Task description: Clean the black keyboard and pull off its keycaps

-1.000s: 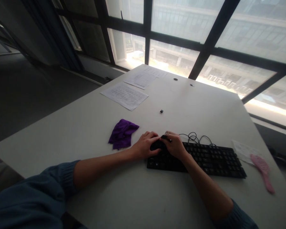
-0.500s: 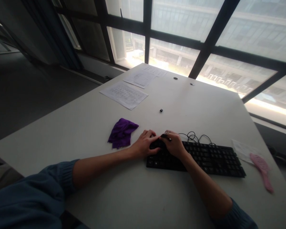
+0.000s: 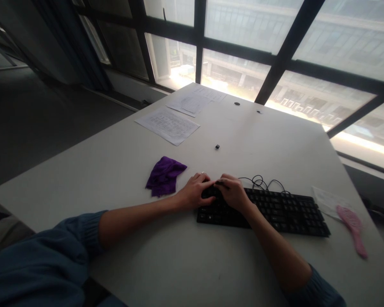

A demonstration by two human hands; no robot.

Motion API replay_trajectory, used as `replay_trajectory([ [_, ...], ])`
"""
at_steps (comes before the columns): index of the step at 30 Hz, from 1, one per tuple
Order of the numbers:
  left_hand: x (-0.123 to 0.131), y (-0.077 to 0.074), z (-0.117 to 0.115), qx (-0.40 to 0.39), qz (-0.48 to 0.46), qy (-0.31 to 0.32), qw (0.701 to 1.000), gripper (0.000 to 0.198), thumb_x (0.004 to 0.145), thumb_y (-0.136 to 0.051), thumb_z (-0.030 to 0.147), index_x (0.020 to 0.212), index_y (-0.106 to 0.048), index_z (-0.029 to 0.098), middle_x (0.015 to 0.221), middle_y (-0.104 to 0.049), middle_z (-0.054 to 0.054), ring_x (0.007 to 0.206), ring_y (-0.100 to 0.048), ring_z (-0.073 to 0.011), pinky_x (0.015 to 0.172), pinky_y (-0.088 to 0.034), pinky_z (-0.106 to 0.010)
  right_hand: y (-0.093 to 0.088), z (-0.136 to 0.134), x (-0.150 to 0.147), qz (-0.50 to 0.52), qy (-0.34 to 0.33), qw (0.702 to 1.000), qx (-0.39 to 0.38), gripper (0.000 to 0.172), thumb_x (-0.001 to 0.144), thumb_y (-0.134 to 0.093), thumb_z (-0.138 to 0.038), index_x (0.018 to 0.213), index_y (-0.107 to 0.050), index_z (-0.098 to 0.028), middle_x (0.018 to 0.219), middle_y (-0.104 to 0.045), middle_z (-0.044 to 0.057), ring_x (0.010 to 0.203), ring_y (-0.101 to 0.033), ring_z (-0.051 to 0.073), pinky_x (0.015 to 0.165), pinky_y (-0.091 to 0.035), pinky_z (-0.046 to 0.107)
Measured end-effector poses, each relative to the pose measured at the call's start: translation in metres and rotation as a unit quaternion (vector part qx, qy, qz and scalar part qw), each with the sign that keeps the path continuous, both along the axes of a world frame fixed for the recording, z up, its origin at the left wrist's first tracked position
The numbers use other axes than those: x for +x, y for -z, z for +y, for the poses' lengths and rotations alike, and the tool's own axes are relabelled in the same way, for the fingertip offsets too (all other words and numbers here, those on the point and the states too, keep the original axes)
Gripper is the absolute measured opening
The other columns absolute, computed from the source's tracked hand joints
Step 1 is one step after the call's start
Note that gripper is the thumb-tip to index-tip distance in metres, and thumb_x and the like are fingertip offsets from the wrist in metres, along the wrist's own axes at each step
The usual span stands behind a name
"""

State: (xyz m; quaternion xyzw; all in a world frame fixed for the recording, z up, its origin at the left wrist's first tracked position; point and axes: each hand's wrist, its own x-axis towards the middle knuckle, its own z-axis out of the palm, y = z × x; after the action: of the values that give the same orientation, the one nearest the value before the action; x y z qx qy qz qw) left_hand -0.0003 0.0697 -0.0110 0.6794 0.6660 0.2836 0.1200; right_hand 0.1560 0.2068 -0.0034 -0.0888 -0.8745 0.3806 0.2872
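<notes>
A black keyboard (image 3: 275, 211) lies on the white table with both hands at its left part. My left hand (image 3: 193, 191) rests over the keyboard's left end, its thumb and index finger spread apart on the keys. My right hand (image 3: 233, 192) is closed in a pinch over the upper left keys, close to the left index fingertip. A small dark object (image 3: 222, 184) shows between its fingers; its kind is too small to make out. Beyond the hands lies a tiny black piece (image 3: 217, 146), apart from them. The keys beneath the hands are partly hidden.
A crumpled purple cloth (image 3: 166, 175) lies left of the hands. Printed sheets (image 3: 168, 125) are farther back. A looped black cable (image 3: 259, 182) runs behind the keyboard. At right are a pink hairbrush (image 3: 352, 226) and a pale, flat sheet (image 3: 326, 200). Windows border the table's far side.
The right hand's fingers have shifted slightly, and less of the small dark object shows. The left hand keeps its place on the keyboard. The view has moved a little.
</notes>
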Motion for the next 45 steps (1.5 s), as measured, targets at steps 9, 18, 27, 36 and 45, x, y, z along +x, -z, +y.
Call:
replay_trajectory([
  [9,0.001,0.000,0.000,0.007,-0.001,-0.006,1.000,0.048,0.082,-0.072,0.044,0.125,-0.064,0.024,0.115,-0.059,-0.008,0.108,-0.051,-0.0278,0.099,-0.044,-0.044,-0.002,0.005,-0.004,-0.007,0.086,0.993,-0.081,0.020,0.088,-0.063,-0.026,0.071,-0.067,-0.017,0.066,-0.061,0.001,0.061,-0.053,0.015,0.059,-0.042,0.026],
  [18,0.000,0.003,0.000,0.018,-0.018,-0.009,1.000,0.049,0.081,-0.074,0.044,0.125,-0.065,0.025,0.114,-0.061,-0.008,0.108,-0.053,-0.0280,0.100,-0.045,-0.045,-0.001,0.006,-0.004,-0.001,0.119,0.984,-0.133,0.021,0.084,-0.067,-0.032,0.069,-0.066,-0.017,0.062,-0.056,-0.002,0.057,-0.046,0.013,0.055,-0.038,0.025],
  [27,0.001,-0.006,0.000,0.085,-0.125,-0.032,0.988,0.043,0.084,-0.075,0.041,0.123,-0.065,0.023,0.115,-0.066,-0.008,0.110,-0.056,-0.0262,0.099,-0.047,-0.041,-0.007,0.004,-0.003,0.029,0.018,0.994,-0.106,0.018,0.086,-0.071,-0.031,0.073,-0.070,-0.018,0.072,-0.064,0.002,0.066,-0.055,0.015,0.062,-0.045,0.028],
  [36,0.005,-0.003,0.004,0.114,-0.140,-0.044,0.983,0.018,0.094,-0.064,0.039,0.099,-0.068,0.021,0.096,-0.068,-0.005,0.095,-0.060,-0.0206,0.088,-0.048,-0.035,-0.015,-0.001,-0.002,0.054,-0.052,0.994,-0.085,0.010,0.088,-0.070,-0.027,0.084,-0.075,-0.020,0.086,-0.062,0.004,0.076,-0.059,0.016,0.065,-0.048,0.028],
  [45,0.003,0.001,0.003,0.107,-0.083,-0.016,0.991,0.024,0.099,-0.054,0.041,0.105,-0.067,0.021,0.095,-0.068,-0.005,0.094,-0.058,-0.0214,0.091,-0.046,-0.037,-0.018,-0.002,-0.001,0.007,-0.061,0.995,-0.084,0.020,0.089,-0.069,-0.036,0.079,-0.072,-0.020,0.083,-0.062,0.004,0.076,-0.058,0.017,0.068,-0.049,0.029],
])
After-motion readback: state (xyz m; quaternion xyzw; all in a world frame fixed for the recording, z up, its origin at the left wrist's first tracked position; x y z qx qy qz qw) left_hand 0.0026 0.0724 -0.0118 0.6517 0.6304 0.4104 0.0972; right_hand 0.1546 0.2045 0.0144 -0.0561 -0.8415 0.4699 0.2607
